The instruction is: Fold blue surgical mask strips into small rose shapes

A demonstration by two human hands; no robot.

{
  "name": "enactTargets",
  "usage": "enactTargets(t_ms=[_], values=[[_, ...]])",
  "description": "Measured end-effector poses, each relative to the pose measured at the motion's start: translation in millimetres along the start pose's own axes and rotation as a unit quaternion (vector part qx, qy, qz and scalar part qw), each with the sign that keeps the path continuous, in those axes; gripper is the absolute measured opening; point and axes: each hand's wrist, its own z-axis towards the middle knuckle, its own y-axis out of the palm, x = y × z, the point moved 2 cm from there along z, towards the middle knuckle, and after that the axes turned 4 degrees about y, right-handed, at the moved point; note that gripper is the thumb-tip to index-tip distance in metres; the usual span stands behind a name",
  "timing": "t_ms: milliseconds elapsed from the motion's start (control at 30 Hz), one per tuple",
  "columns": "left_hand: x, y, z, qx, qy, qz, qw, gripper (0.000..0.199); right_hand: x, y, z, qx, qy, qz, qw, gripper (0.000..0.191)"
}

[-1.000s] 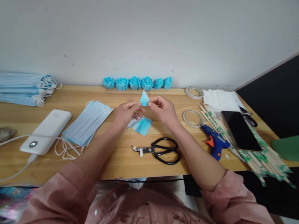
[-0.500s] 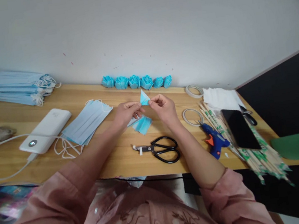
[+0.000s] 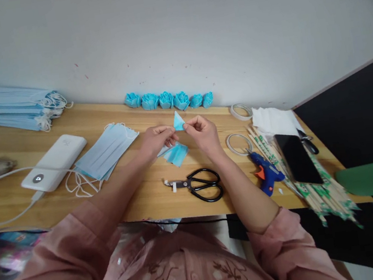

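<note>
Between my two hands, above the wooden table, is a small blue-and-white piece of mask fabric point(image 3: 178, 121) folded to a point at the top. My left hand point(image 3: 159, 139) pinches its lower left corner, and my right hand point(image 3: 202, 133) pinches the lower right corner. Just below them lie cut blue fabric pieces point(image 3: 177, 154), partly hidden by my left hand. Black-handled scissors point(image 3: 198, 185) rest nearer the front edge, with white bits at the blades. Behind my hands, several blue fabric flowers point(image 3: 166, 100) stand in a row along the wall.
To the left are a mask stack point(image 3: 17, 109), loose masks point(image 3: 107, 149) and a white power bank point(image 3: 54, 162) with a cable. On the right lie tape rolls point(image 3: 239, 145), a blue glue gun point(image 3: 266, 172), a phone point(image 3: 297, 158) and wrapped wooden sticks point(image 3: 321, 199).
The whole view has shifted very slightly. Both hands keep their pinch on the folded fabric piece, with hardly any other movement.
</note>
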Motion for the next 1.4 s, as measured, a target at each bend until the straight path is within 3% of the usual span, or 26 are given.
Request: enactTargets(t_ms=[567,933,1033,1200,1300,1400], values=[[5.6,-0.8,-1.3,0.019,0.013,0.046,0.999,0.026,5.0,0.6,2.7,-0.071,0.02,0.031,0.997,0.044],[6.3,-1.9,-3.8,0.02,0.064,0.173,0.983,0.024,-1.2,0.1,-0.3,-0.059,0.016,-0.003,0.998,0.022],[8.7,-2.5,-2.6,0.04,0.063,0.139,0.988,0.023,2.2,2.4,-0.4,-0.071,0.016,0.0,0.997,0.024],[6.9,-2.3,0.9,0.06,0.031,-0.007,0.998,0.026,7.4,5.5,-0.6,-0.07,0.03,0.029,0.997,0.026],[5.2,-0.6,0.9,0.037,0.015,-0.047,0.998,0.032,8.1,6.1,-0.9,-0.064,0.037,0.05,0.996,0.025],[4.0,1.1,0.4,0.003,0.037,-0.024,0.999,0.033,9.0,6.9,-1.3,-0.065,0.036,0.061,0.995,0.025]])
